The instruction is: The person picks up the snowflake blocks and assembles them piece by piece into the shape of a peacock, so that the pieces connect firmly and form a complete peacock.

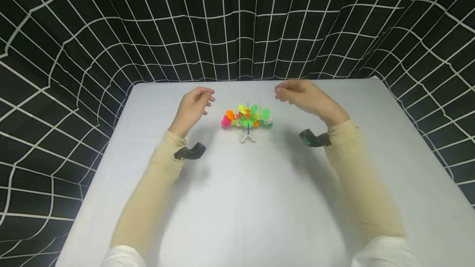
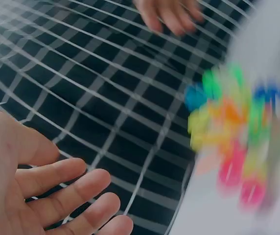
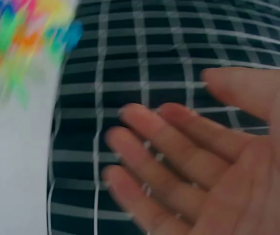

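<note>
A colourful cluster of interlocking flower-shaped plastic pieces [image 1: 246, 115] sits on the white table, with pink, orange, yellow, green, blue and white parts. White pieces [image 1: 247, 136] stick out at its near end. To its left, my left hand [image 1: 192, 108] hovers with loosely bent fingers and holds nothing. My right hand [image 1: 306, 98] is raised to the right of the cluster, also with nothing in it. Both wrist views show relaxed, spread fingers, the left hand [image 2: 57, 191] and the right hand [image 3: 194, 161] apart from the blurred cluster.
The white table [image 1: 237, 201] stretches out in front of me. Black cloth with a white grid [image 1: 222, 24] hangs behind it and along both sides. A dark wrist camera mount [image 1: 190, 151] juts from the left sleeve, another mount [image 1: 314, 138] from the right.
</note>
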`<state>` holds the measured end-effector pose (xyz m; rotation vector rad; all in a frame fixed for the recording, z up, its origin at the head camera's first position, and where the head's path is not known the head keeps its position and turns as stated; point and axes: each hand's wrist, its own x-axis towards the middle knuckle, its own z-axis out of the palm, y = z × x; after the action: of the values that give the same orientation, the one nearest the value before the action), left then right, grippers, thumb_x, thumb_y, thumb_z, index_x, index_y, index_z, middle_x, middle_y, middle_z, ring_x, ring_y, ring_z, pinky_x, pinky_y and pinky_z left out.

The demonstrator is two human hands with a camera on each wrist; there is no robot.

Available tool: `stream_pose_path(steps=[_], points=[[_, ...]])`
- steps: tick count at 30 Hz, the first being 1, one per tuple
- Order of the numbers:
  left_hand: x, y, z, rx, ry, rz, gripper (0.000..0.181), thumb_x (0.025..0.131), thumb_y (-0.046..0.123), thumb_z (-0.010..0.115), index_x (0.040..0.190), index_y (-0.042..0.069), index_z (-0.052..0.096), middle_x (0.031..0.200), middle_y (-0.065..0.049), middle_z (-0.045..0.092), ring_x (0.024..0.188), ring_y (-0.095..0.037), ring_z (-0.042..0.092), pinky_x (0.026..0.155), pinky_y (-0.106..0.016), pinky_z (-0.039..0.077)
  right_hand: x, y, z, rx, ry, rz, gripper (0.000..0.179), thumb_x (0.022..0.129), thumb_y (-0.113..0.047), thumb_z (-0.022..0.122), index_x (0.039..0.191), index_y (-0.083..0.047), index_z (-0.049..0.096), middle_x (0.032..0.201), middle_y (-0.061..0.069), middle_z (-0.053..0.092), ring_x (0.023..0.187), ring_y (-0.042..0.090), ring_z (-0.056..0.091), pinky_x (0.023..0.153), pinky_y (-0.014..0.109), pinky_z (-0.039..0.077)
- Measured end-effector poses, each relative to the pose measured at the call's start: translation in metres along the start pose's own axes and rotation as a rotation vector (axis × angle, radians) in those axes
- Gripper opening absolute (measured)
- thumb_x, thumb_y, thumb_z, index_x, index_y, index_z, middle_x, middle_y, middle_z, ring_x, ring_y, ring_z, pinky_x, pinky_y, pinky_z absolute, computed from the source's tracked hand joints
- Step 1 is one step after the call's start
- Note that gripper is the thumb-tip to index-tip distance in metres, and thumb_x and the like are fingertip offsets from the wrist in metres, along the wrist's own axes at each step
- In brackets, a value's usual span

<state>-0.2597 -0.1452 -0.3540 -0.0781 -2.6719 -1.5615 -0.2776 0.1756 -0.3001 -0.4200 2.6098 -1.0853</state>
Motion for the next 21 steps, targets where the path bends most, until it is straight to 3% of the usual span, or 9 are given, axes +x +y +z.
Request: stream_pose_path(steps=[3, 6, 8, 11, 16, 18, 21], points=[[0.029, 0.006, -0.019, 0.225, -0.084, -0.012, 0.054, 0.109, 0.044, 0.033, 0.150, 0.012, 0.047, 0.147, -0.012, 0.057, 0.136, -0.032, 0.053, 0.112, -0.048, 0.046, 0.018, 0.010, -0.023, -0.156, 0.041, 0.022, 0.071, 0.102, -0.061, 0.042, 0.150, -0.010, 0.046, 0.150, 0.016, 0.053, 0.142, 0.038, 0.046, 0.116, 0.061, 0.037], [0.058, 0.020, -0.043, 0.448, -0.183, -0.042, 0.069, 0.107, 0.057, 0.020, 0.161, 0.015, 0.026, 0.166, -0.010, 0.030, 0.155, -0.035, 0.026, 0.126, -0.056, 0.022, 0.037, 0.022, -0.044, -0.263, 0.093, 0.057, 0.086, 0.098, -0.071, 0.036, 0.158, -0.009, 0.032, 0.161, 0.019, 0.038, 0.148, 0.043, 0.036, 0.118, 0.064, 0.031], [0.075, 0.034, -0.058, 0.581, -0.223, -0.059, 0.074, 0.105, 0.060, 0.014, 0.163, 0.015, 0.013, 0.170, -0.011, 0.016, 0.158, -0.038, 0.012, 0.127, -0.060, 0.013, 0.047, 0.027, -0.060, -0.310, 0.135, 0.090, 0.091, 0.096, -0.075, 0.033, 0.160, -0.010, 0.026, 0.164, 0.020, 0.031, 0.150, 0.045, 0.031, 0.118, 0.066, 0.028], [0.095, 0.055, -0.080, 0.782, -0.242, -0.076, 0.076, 0.105, 0.059, 0.010, 0.163, 0.011, 0.006, 0.170, -0.017, 0.007, 0.157, -0.044, 0.004, 0.126, -0.064, 0.009, 0.060, 0.029, -0.083, -0.363, 0.163, 0.150, 0.096, 0.095, -0.078, 0.025, 0.161, -0.008, 0.023, 0.165, 0.022, 0.027, 0.150, 0.049, 0.027, 0.118, 0.069, 0.025], [0.109, 0.093, -0.104, 0.970, -0.330, -0.142, 0.078, 0.104, 0.058, 0.007, 0.161, 0.006, -0.004, 0.169, -0.021, -0.006, 0.155, -0.049, -0.006, 0.124, -0.068, 0.004, 0.076, 0.024, -0.111, -0.478, 0.086, 0.225, 0.100, 0.094, -0.078, 0.009, 0.161, -0.005, 0.015, 0.166, 0.027, 0.018, 0.150, 0.054, 0.019, 0.119, 0.072, 0.018], [0.110, 0.103, -0.108, 0.979, -0.302, -0.148, 0.079, 0.104, 0.060, 0.007, 0.161, 0.007, -0.009, 0.169, -0.020, -0.011, 0.155, -0.049, -0.010, 0.124, -0.068, 0.001, 0.082, 0.021, -0.113, -0.530, 0.113, 0.201, 0.097, 0.095, -0.076, 0.008, 0.161, -0.004, 0.014, 0.166, 0.027, 0.017, 0.151, 0.054, 0.016, 0.120, 0.072, 0.014], [0.112, 0.107, -0.108, 0.979, -0.172, -0.121, 0.080, 0.102, 0.064, 0.007, 0.160, 0.013, -0.015, 0.168, -0.015, -0.019, 0.155, -0.045, -0.018, 0.124, -0.067, -0.004, 0.091, 0.017, -0.104, -0.619, 0.231, 0.132, 0.093, 0.097, -0.073, 0.010, 0.161, -0.005, 0.018, 0.166, 0.026, 0.020, 0.153, 0.049, 0.016, 0.123, 0.067, 0.013]])
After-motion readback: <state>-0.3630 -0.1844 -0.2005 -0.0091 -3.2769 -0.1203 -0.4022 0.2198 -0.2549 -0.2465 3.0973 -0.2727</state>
